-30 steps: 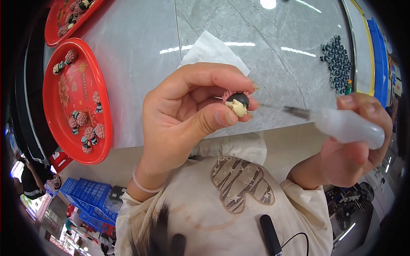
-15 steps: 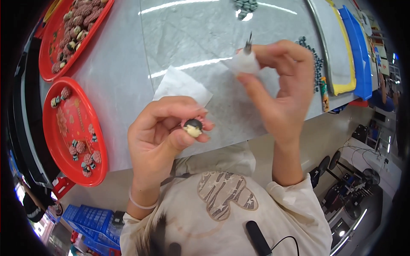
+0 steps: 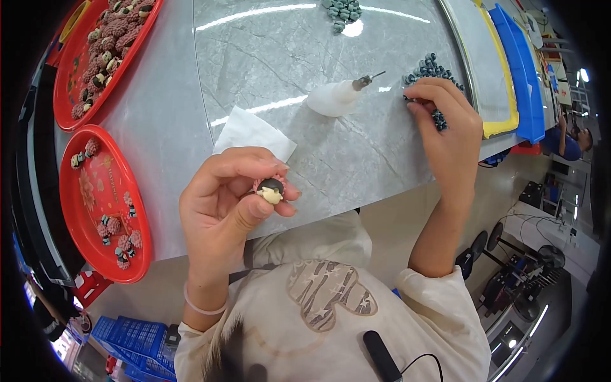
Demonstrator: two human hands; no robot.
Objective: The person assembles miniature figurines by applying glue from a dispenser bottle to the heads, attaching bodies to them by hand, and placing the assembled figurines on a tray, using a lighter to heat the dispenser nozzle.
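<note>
My left hand (image 3: 219,207) pinches a small figurine head (image 3: 272,189) with dark hair, a cream face and a pink knobbly rim, in front of my chest. To the right, my right hand (image 3: 449,124) reaches down to a pile of small dark green pieces (image 3: 431,69). Its thumb and forefinger close on one small dark piece (image 3: 408,98), mostly hidden by the fingertips. Between the hands a white squeeze bottle (image 3: 334,100) with a thin metal needle tip rests on the table, its tip pointing up and right. A white paper tissue (image 3: 253,135) lies just beyond my left hand.
At the left, an oval red tray (image 3: 145,239) holds several pink and green figurines. Another red tray (image 3: 132,62) behind it is heaped with pink pieces. Grey-green pieces (image 3: 342,11) lie at the far side. A yellow-edged board (image 3: 511,95) and blue tray (image 3: 533,95) stand right.
My right hand has let go of the squeeze bottle, leaving it on the table, and has moved right to the small dark pieces. My left hand still holds the figurine head.
</note>
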